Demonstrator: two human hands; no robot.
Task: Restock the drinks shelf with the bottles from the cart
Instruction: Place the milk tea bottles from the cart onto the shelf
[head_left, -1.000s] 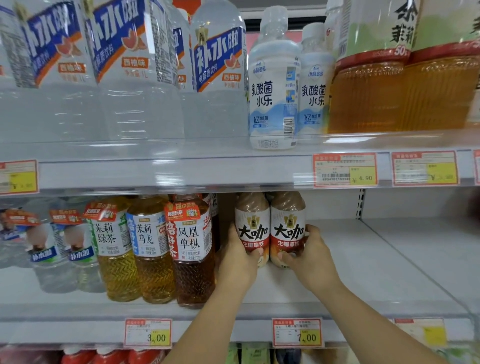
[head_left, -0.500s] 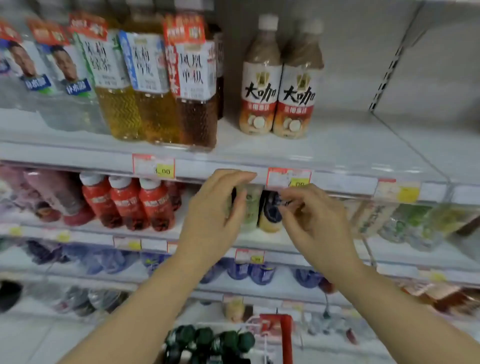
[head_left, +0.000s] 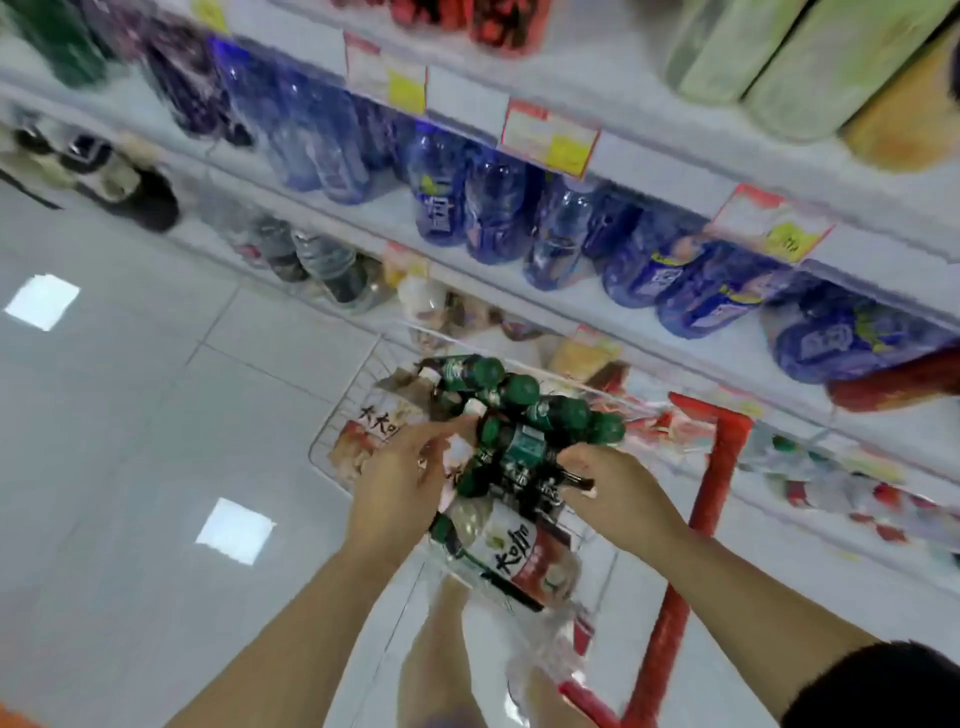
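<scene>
Head view, strong motion blur.

Counts: one cart (head_left: 718, 488), a wire basket on a red frame. In it is a cluster of green-cap bottles (head_left: 524, 447), at least six caps, exact number lost to blur. There are two white-label bottles: one (head_left: 519, 556) lying at the near end, one (head_left: 379, 423) at the far left corner. Two hands are inside the basket.

Left hand (head_left: 408, 475): fingers stretched forward, slightly apart, tips at the cluster's left side. Cannot tell whether they grip.

Right hand (head_left: 618, 496): fingers curled against the cluster's near right edge. Cannot tell whether they have closed on a bottle.

Surroundings: pale tiled floor (head_left: 156, 415) with two bright reflections. Shelves (head_left: 649, 171) run diagonally across the top right. One tier carries a row of blue bottles (head_left: 493, 208), with at least three price tags (head_left: 550, 137) on the rail above.

Clearance: the cart's far end sits just beside the lowest shelf. Open floor lies to its left.
</scene>
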